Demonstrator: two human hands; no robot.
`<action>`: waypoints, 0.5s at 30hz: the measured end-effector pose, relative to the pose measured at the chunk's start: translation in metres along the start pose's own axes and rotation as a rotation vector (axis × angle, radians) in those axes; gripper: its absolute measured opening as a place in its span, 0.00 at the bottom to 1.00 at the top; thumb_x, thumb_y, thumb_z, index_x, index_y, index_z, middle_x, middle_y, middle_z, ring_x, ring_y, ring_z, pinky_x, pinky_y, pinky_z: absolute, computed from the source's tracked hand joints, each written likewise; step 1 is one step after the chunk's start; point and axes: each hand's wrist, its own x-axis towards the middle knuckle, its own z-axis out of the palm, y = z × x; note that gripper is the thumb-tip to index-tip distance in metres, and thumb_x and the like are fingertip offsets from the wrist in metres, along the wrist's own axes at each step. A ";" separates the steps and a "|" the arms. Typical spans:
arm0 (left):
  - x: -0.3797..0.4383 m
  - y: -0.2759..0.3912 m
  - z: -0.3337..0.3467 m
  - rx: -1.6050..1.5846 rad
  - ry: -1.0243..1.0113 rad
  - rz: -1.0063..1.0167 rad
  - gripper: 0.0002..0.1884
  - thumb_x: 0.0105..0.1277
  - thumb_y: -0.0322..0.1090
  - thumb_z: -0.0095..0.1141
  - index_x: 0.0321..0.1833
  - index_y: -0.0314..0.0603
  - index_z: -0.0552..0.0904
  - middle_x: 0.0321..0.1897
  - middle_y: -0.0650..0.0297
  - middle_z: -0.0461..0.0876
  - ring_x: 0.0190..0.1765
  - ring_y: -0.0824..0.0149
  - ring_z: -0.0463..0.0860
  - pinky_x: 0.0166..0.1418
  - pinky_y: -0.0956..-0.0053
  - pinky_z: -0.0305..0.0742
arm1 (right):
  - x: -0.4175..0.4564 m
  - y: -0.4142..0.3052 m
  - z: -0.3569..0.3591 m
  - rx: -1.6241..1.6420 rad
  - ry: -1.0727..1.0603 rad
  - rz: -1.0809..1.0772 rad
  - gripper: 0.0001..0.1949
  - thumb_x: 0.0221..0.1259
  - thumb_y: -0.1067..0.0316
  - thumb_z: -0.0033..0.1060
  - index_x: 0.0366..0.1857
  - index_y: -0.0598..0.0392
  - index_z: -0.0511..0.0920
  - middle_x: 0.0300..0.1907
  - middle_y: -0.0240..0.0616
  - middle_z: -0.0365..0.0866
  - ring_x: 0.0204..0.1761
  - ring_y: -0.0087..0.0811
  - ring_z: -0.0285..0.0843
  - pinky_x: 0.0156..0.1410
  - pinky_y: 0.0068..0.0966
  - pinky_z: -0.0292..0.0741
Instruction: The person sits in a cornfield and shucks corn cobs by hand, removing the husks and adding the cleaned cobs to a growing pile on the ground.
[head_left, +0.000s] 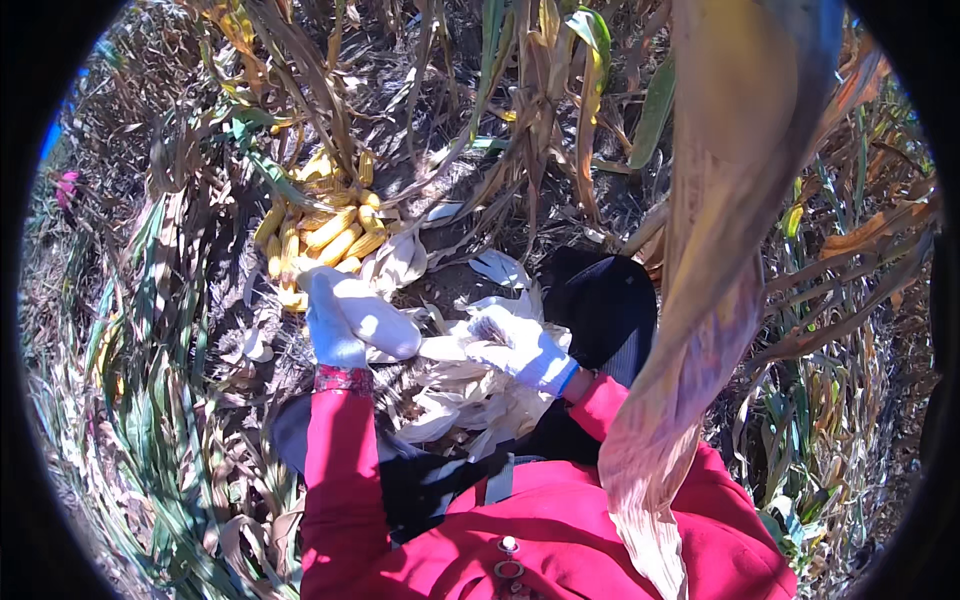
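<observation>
My left hand (331, 322), in a white glove, is closed around an ear of corn (382, 330) still wrapped in pale husk. The ear lies slantwise, its lower end towards my right hand. My right hand (521, 351), gloved too, grips a pale strip of husk (442, 347) at that end; dark corn silk (487, 330) shows by its fingers. Just beyond my left hand lies a pile of husked yellow corn cobs (330, 232). Loose dry husks (480, 397) lie heaped between my legs, below both hands.
A long dry corn leaf (697, 360) hangs close to the camera and hides part of my right arm. Standing dry corn stalks (532, 97) rise ahead. Green and brown leaves (157, 450) lie at the left. A partly open husk (397, 262) rests beside the cob pile.
</observation>
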 end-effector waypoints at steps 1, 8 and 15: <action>-0.013 -0.001 0.009 0.000 -0.041 0.007 0.30 0.74 0.56 0.57 0.67 0.38 0.72 0.53 0.57 0.80 0.52 0.63 0.82 0.57 0.70 0.80 | 0.011 -0.033 0.003 -0.168 0.024 0.053 0.24 0.62 0.55 0.71 0.57 0.57 0.77 0.51 0.44 0.84 0.55 0.34 0.82 0.61 0.33 0.77; -0.065 0.003 0.056 -0.233 -0.126 -0.205 0.29 0.80 0.59 0.40 0.63 0.38 0.77 0.47 0.59 0.85 0.43 0.68 0.85 0.48 0.71 0.83 | 0.037 -0.015 0.063 0.030 -0.226 0.088 0.30 0.59 0.62 0.69 0.65 0.59 0.70 0.53 0.41 0.82 0.53 0.32 0.80 0.60 0.30 0.77; -0.075 -0.019 0.043 0.116 0.012 -0.064 0.17 0.81 0.42 0.46 0.59 0.37 0.79 0.44 0.59 0.86 0.43 0.65 0.86 0.48 0.72 0.83 | 0.021 0.011 0.067 0.661 -0.332 0.246 0.23 0.60 0.66 0.69 0.58 0.60 0.74 0.48 0.36 0.81 0.49 0.25 0.79 0.53 0.26 0.79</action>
